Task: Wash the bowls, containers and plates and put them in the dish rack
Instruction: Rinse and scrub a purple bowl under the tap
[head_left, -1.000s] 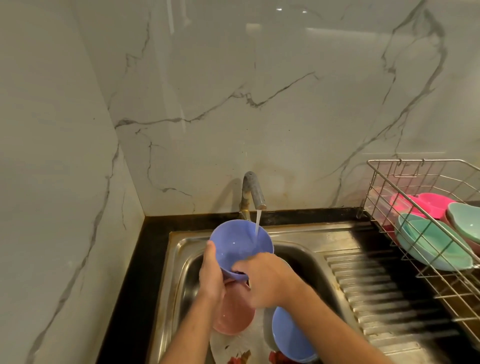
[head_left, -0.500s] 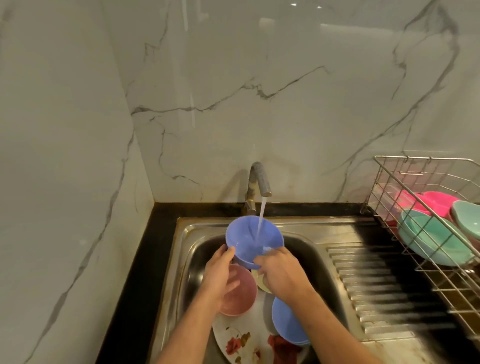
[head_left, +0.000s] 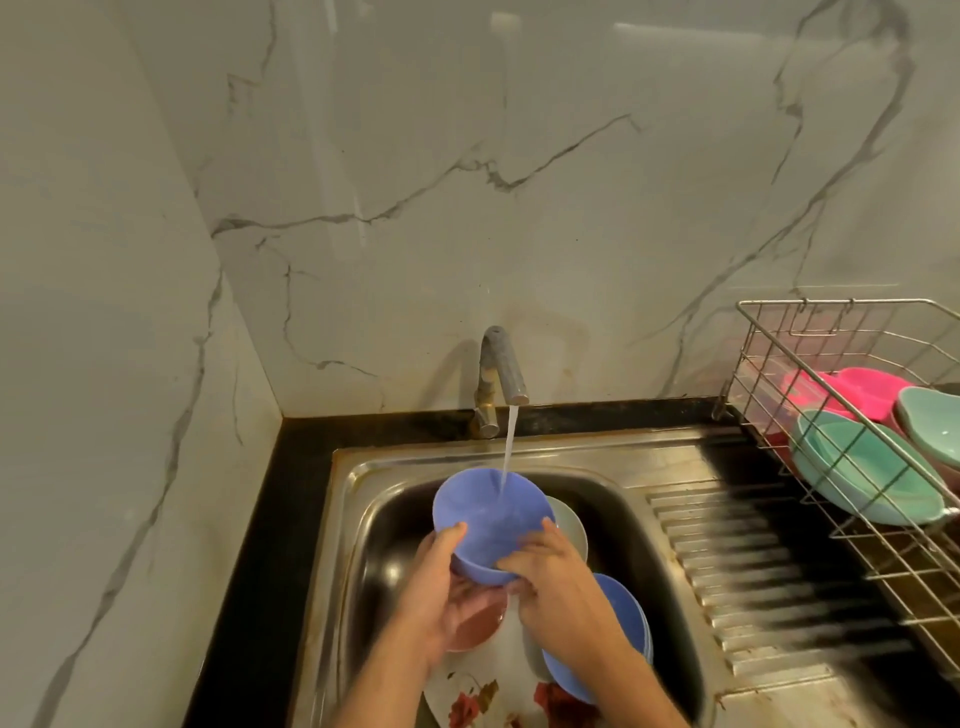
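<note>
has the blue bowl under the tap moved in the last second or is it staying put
Yes, slightly. Held by both hands, the blue bowl has shifted right relative to the tap, so the water now lands toward its right side rather than at its right rim.

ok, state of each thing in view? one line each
tap: running
blue bowl: held under the stream, tilted
left hand: grips blue bowl
right hand: grips blue bowl
sink: holds unwashed dishes
dish rack: partly loaded
teal bowl: racked on edge

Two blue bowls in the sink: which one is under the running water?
The blue bowl held up by both hands, directly under the tap; the other blue bowl lies lower, by the right wrist.
</note>
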